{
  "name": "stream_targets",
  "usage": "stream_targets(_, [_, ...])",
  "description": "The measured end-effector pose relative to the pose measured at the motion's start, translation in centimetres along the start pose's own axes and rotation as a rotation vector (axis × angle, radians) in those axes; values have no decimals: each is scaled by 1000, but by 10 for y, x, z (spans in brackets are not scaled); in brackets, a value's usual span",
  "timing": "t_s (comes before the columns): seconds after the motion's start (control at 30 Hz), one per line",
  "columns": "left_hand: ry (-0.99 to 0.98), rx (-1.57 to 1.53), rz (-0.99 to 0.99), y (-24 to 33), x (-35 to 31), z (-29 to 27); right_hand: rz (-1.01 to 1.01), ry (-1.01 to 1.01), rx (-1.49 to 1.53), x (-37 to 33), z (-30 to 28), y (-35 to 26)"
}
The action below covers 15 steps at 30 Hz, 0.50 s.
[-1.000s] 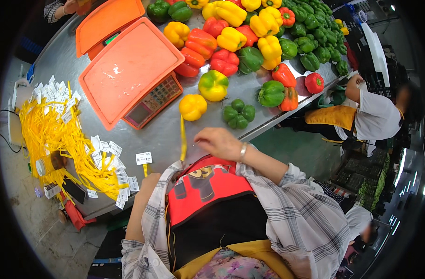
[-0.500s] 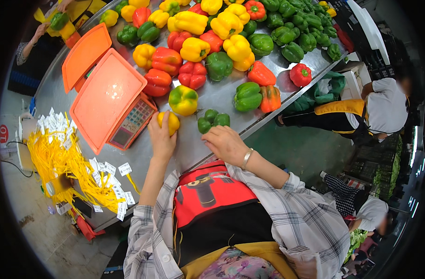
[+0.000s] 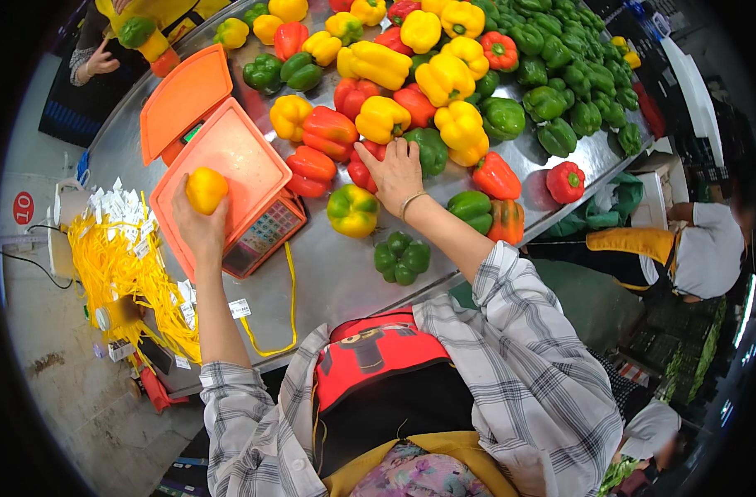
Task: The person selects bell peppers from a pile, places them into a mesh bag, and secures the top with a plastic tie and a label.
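Observation:
My left hand point(image 3: 201, 225) is closed round a yellow bell pepper point(image 3: 207, 190), over the orange tray point(image 3: 245, 157) of a weighing scale. Whether the pepper touches the tray, I cannot tell. My right hand point(image 3: 397, 176) reaches into the peppers, thumb and fingers round a red bell pepper point(image 3: 363, 170) that it partly covers. A green bell pepper point(image 3: 430, 151) lies against its fingers. Nearer me are a yellow-green bell pepper point(image 3: 352, 210) and a lobed green bell pepper point(image 3: 402, 258), both on the metal table point(image 3: 328, 286).
A yellow strap point(image 3: 292, 311) with a white tag lies before the scale's keypad point(image 3: 266, 235). Many tagged yellow straps point(image 3: 117, 265) are heaped at left. Green peppers point(image 3: 573, 74) pile up at far right. Another person's hand point(image 3: 103, 62) shows at far left; a person point(image 3: 701, 248) bends at right.
My left hand has carried the yellow pepper leftward over the scale. My right hand has left the lobed green pepper and moved up to the red one. A yellow strap now lies before the scale.

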<state>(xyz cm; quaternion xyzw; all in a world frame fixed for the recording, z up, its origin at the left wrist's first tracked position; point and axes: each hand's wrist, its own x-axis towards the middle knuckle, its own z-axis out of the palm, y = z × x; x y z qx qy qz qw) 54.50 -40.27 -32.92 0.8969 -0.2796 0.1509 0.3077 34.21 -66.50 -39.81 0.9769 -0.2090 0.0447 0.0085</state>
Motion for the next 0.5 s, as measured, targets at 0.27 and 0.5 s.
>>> stream_targets(0.27, [263,-20,183,20,-44,3,-123,48,217,1,4,15])
stream_targets(0.5, [-561,69,-279,2,-181,24,-146,13,269,-1,-17,17])
